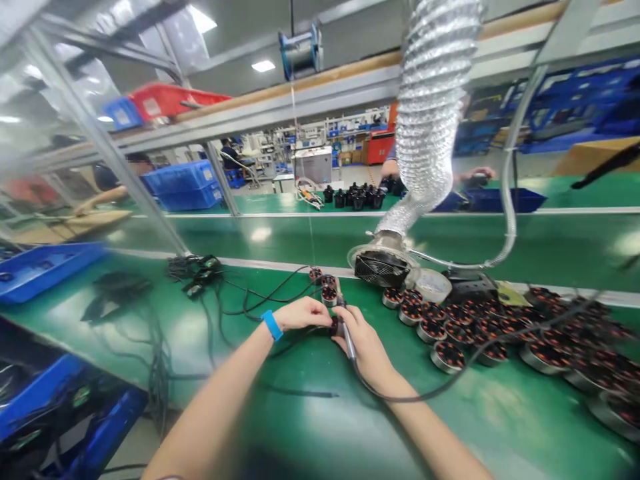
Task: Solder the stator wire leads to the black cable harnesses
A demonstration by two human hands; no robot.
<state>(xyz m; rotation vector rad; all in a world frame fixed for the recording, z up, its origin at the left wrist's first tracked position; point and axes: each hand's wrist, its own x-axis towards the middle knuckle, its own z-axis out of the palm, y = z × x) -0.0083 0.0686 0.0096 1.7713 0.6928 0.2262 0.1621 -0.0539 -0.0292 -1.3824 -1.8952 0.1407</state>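
My left hand (304, 313), with a blue band (273, 325) at the wrist, is closed in a pinch on the end of a black cable (295, 343). My right hand (367, 343) grips a soldering iron (349, 343) with a dark cord, its tip end pointing away from me. Between my fingertips sits a small dark round part (335, 325), mostly covered by the hands. Just beyond them stand several motor stators (329, 293) with copper-coloured windings. A thin wire strand hangs from a spool (301, 53) overhead towards these stators.
Many stators (447, 357) crowd the right side of the green bench (310, 433). A fume-extraction fan (383, 267) on a silver duct (435, 100) stands behind. Cables with circuit boards (203, 273) lie left, near blue bins (50, 263). Other people's hands (477, 177) show across the bench.
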